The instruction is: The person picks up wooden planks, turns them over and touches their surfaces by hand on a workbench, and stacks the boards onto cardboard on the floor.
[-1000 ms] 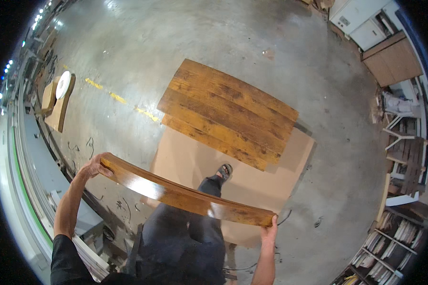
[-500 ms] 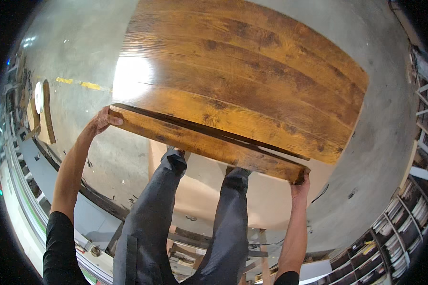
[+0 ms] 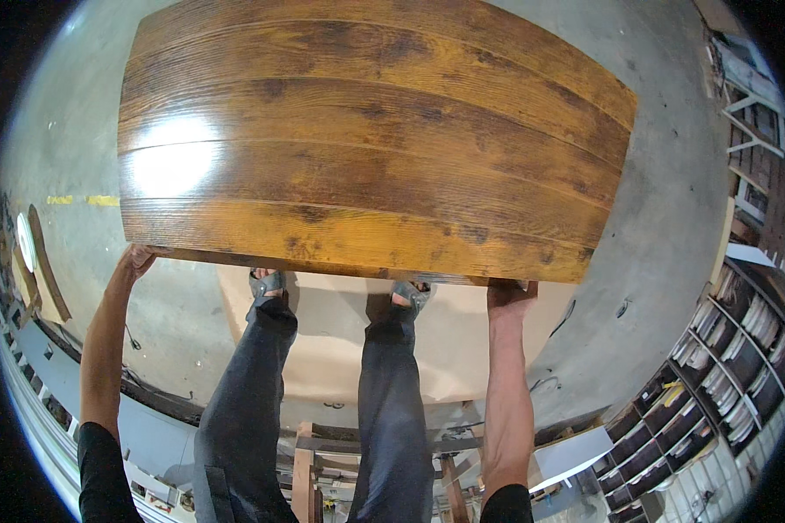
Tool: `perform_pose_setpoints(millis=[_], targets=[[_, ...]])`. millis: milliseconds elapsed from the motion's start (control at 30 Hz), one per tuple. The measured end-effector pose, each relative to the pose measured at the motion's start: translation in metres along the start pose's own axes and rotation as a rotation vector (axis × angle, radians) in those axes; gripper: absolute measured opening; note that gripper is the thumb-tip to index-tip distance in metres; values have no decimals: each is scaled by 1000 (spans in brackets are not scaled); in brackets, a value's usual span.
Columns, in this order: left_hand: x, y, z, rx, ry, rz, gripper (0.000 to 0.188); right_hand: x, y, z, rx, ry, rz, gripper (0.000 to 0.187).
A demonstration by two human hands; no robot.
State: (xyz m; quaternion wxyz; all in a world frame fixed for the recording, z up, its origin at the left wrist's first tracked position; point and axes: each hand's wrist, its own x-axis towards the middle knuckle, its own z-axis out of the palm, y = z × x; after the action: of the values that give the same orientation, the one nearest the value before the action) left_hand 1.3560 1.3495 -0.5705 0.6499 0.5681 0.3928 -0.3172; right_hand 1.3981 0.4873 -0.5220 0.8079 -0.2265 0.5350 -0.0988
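Note:
A large brown wood-grain panel (image 3: pixel 366 148), marked in plank-like bands, lies in front of me. Along its near edge runs a narrow wood-grain board (image 3: pixel 253 260), now seen only as a thin dark strip, mostly hidden by the panel. My left hand (image 3: pixel 139 259) is closed at the strip's left end, by the panel's near left corner. Toward the right end, my right hand (image 3: pixel 511 296) grips from below with its fingertips tucked out of sight under the edge. Whether the board touches the panel I cannot tell.
My sandalled feet stand on a tan sheet (image 3: pixel 340 349) on the concrete floor (image 3: pixel 672 200). At right are shelves (image 3: pixel 672 427) packed with flat pieces. A white disc (image 3: pixel 26 242) and brown pieces are at far left. Wooden framing (image 3: pixel 303 471) stands behind my legs.
Both hands have brought the narrow board up to the panel's near edge; its broad face and the dark gap no longer show. The view has shifted, and the panel fills more of it.

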Motion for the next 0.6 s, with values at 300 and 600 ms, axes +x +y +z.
perform_pose_setpoints(millis=[300,600], targets=[[-16,26,74,92,87,-39,35,33,-111,-47,-1222,-240,-110,45],[11,1,39,-115,73,-30,32,114,-163,-91,-534,-76,334,29]])
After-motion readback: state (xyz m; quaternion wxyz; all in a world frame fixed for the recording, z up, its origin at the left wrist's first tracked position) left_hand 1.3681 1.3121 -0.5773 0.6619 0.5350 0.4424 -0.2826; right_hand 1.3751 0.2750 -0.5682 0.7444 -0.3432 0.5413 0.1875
